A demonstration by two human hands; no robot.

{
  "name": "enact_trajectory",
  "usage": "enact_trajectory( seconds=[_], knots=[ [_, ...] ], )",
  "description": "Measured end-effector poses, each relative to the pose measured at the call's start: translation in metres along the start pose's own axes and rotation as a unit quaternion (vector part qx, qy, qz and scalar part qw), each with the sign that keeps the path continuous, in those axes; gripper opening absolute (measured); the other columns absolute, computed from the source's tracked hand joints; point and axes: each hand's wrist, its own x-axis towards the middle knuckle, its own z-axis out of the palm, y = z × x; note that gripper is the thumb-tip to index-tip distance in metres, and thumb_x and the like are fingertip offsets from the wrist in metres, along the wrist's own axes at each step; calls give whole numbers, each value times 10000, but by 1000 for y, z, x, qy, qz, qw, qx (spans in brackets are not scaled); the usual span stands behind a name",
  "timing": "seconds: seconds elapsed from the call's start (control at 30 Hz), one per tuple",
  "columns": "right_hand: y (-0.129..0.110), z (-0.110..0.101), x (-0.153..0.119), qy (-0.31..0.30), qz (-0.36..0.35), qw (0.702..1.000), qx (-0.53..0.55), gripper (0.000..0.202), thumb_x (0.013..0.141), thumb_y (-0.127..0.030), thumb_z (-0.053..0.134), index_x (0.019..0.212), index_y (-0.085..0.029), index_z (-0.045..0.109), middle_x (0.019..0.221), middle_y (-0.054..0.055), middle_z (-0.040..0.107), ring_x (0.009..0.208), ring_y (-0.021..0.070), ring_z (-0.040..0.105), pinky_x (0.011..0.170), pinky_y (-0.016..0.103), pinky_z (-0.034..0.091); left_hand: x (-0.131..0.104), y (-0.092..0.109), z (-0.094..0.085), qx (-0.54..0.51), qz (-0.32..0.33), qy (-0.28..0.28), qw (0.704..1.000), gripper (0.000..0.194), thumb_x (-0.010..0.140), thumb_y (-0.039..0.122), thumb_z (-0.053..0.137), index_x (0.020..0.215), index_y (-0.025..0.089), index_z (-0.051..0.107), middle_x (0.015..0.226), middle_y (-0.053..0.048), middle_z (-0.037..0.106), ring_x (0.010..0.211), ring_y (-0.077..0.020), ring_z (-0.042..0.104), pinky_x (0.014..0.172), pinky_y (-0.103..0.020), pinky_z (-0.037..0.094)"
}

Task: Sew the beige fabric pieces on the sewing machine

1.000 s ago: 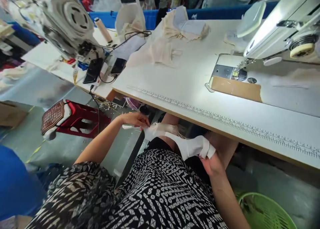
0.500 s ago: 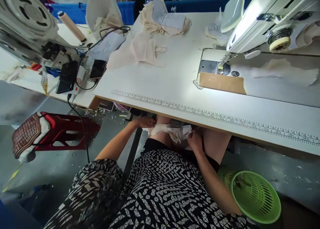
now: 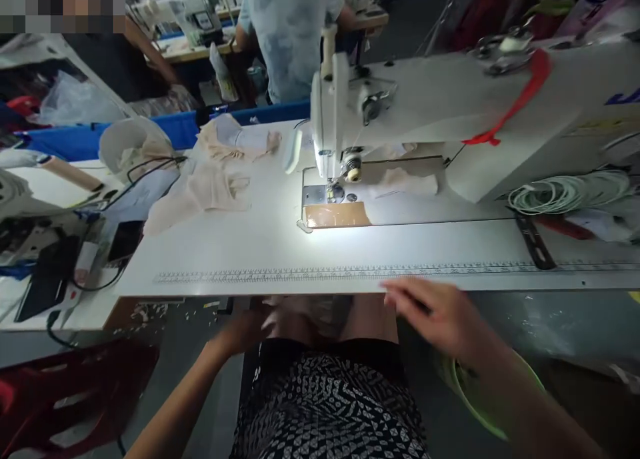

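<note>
Below the table edge, a pale fabric piece (image 3: pixel 307 312) lies across my lap, dim and partly hidden under the table. My left hand (image 3: pixel 245 329) is closed at its left end, gripping the cloth edge, though blur softens the fingers. My right hand (image 3: pixel 440 312) is raised over the front edge of the white table (image 3: pixel 240 249), off the fabric. Its fingers stretch leftward, apart, with nothing visible in them, near the printed ruler (image 3: pixel 300 273). Beyond stands a sewing machine (image 3: pixel 333 112), its lamp lighting the needle plate (image 3: pixel 315 195). Another pale cloth piece (image 3: pixel 407 182) rests right of the needle.
Cut fabric pieces (image 3: pixel 195 195) and a fabric bundle (image 3: pixel 240 139) lie at left, near a thread cone (image 3: pixel 70 172) and a phone (image 3: pixel 125 241). Coiled white cord (image 3: pixel 565 191) sits at right. A green basket (image 3: pixel 480 402) and red stool (image 3: pixel 75 392) stand below. Two people are beyond the table.
The view has swung up and to the right. My right hand has let go of the fabric and risen to the table edge; my left hand stays by the fabric on my lap.
</note>
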Motion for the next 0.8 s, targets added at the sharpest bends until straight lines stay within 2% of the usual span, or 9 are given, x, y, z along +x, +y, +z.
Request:
enact_trajectory(
  seconds=[0.1, 0.17, 0.2, 0.27, 0.37, 0.47, 0.57, 0.67, 0.8],
  knots=[
    [38, -56, 69, 92, -23, 979, -181, 257, 1025, -416, 558, 1035, -267, 766, 1037, 94, 772, 999, 284, 697, 897, 394, 565, -6, 48, -31, -163, 122, -56, 978, 384, 990, 407, 618, 1353, 385, 740, 1157, -75, 797, 1097, -277, 735, 928, -421, 634],
    [68, -74, 121, 114, -54, 955, -270, 255, 1017, -306, 502, 1035, -228, 744, 1090, 116, 760, 1084, 303, 667, 999, 432, 521, 11, 87, -56, -216, 178, -64, 958, 361, 1008, 394, 620, 1348, 373, 739, 1125, -65, 799, 1066, -251, 742, 920, -398, 639],
    [80, -77, 143, 119, -57, 942, -310, 267, 1006, -257, 479, 1046, -207, 738, 1106, 131, 752, 1105, 309, 653, 1019, 439, 503, 27, 107, -68, -223, 201, -44, 953, 349, 1019, 381, 610, 1344, 361, 737, 1116, -66, 797, 1052, -243, 744, 914, -390, 641],
    [97, -75, 174, 109, -34, 920, -375, 284, 992, -206, 466, 1087, -161, 730, 1130, 161, 742, 1100, 319, 636, 984, 428, 488, 67, 142, -90, -206, 250, 56, 944, 342, 1054, 338, 559, 1358, 319, 715, 1139, -84, 781, 1071, -240, 737, 935, -396, 636],
    [104, -64, 187, 102, 0, 899, -427, 288, 1018, -200, 469, 1150, -143, 718, 1144, 169, 736, 1094, 323, 616, 896, 395, 460, 137, 177, -112, -154, 297, 210, 919, 320, 1072, 264, 509, 1336, 244, 688, 1205, -125, 745, 1152, -250, 710, 1003, -414, 617],
    [102, -55, 177, 107, -11, 889, -446, 263, 1046, -224, 486, 1163, -165, 714, 1134, 146, 736, 1097, 314, 606, 856, 381, 426, 195, 194, -125, -85, 265, 294, 914, 299, 1065, 212, 493, 1310, 186, 664, 1247, -153, 716, 1205, -269, 682, 1062, -440, 587],
    [99, -51, 168, 111, -37, 885, -451, 237, 1052, -246, 516, 1158, -180, 717, 1126, 135, 735, 1082, 309, 605, 843, 384, 408, 235, 200, -132, -19, 156, 309, 938, 303, 1039, 191, 536, 1320, 142, 640, 1303, -175, 700, 1247, -314, 658, 1067, -472, 570],
    [97, -49, 166, 114, -51, 885, -449, 190, 1036, -248, 558, 1105, -211, 731, 1076, 119, 733, 1043, 300, 604, 822, 381, 393, 256, 200, -133, 3, 58, 299, 952, 312, 1002, 174, 593, 1309, 146, 638, 1309, -156, 704, 1244, -326, 663, 1039, -457, 572],
    [96, -46, 168, 116, -53, 888, -441, 148, 1011, -209, 581, 976, -222, 725, 1054, 105, 721, 1013, 285, 601, 831, 383, 392, 263, 192, -124, -8, 61, 312, 948, 315, 962, 152, 632, 1275, 185, 642, 1203, -106, 721, 1189, -285, 686, 1028, -400, 567]
  ],
)
